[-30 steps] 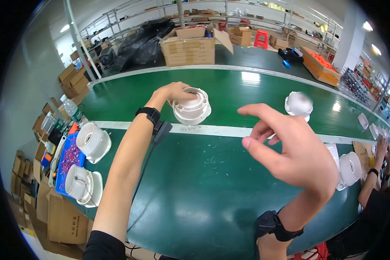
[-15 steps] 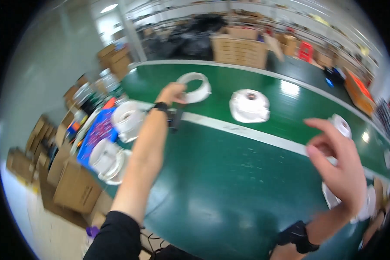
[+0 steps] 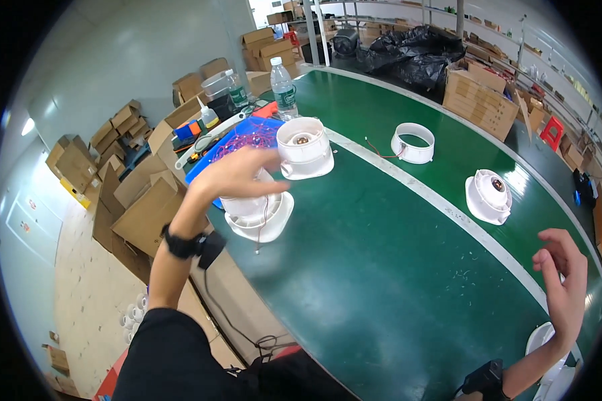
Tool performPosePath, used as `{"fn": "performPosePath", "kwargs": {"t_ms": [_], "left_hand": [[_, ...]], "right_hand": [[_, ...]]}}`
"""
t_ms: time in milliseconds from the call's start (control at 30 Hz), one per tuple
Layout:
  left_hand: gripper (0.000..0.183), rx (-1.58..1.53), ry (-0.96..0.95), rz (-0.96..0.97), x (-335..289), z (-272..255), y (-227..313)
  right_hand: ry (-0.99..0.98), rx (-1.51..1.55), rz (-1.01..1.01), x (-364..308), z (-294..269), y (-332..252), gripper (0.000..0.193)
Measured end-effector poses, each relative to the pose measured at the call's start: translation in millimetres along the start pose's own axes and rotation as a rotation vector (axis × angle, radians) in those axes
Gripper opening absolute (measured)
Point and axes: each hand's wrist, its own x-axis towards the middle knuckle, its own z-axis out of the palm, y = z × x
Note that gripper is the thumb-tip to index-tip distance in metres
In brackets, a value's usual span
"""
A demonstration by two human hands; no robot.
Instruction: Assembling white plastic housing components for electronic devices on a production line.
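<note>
Left hand: The left hand point(image 3: 237, 177) is above the near wired cup point(image 3: 253, 212), with its thumb and fingers spread wide. The hand is a bit blurry, so I cannot tell if it touches the cup. I see nothing held in it.
Right hand: The right hand point(image 3: 565, 287) is up at the right side. Its fingers curl softly, with a gap between thumb and pointing finger, and no thing shows in that gap.
Near wired cup: It is white, with a wide flat rim at the bottom, and sits at the left edge of the green table point(image 3: 354, 267). A thin wire point(image 3: 266, 215) hangs down its front.
Tall white cup: The tall white cup point(image 3: 306, 160) stands upright just behind the wired one. A round coppery bit shows inside.
White ring: The white ring point(image 3: 418, 155) is on the green belt point(image 3: 354, 100), past the pale strip point(image 3: 408, 177). A red wire point(image 3: 383, 156) reaches out from its left side.
Small white part: The small white part point(image 3: 489, 196) is on the belt too, right of the ring. It has a coppery middle.
Blue tray: The blue tray point(image 3: 195, 172) is full of pink and purple wires point(image 3: 244, 139).
Bottle: A clear bottle point(image 3: 284, 90) stands behind the tall cup.
</note>
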Motion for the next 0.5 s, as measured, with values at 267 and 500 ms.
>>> {"fn": "performPosePath", "kwargs": {"t_ms": [267,500], "left_hand": [[0.034,0.013,0.263,0.009,-58.7,55.4,-5.4],[0.028,0.496,0.215,0.093,-38.4,92.7,15.0]], "right_hand": [[-0.178,-0.123,-0.051,7.9,17.2,-12.0,0.024],[-0.150,-0.183,-0.143,-5.2,18.6,-18.3,0.024]]}}
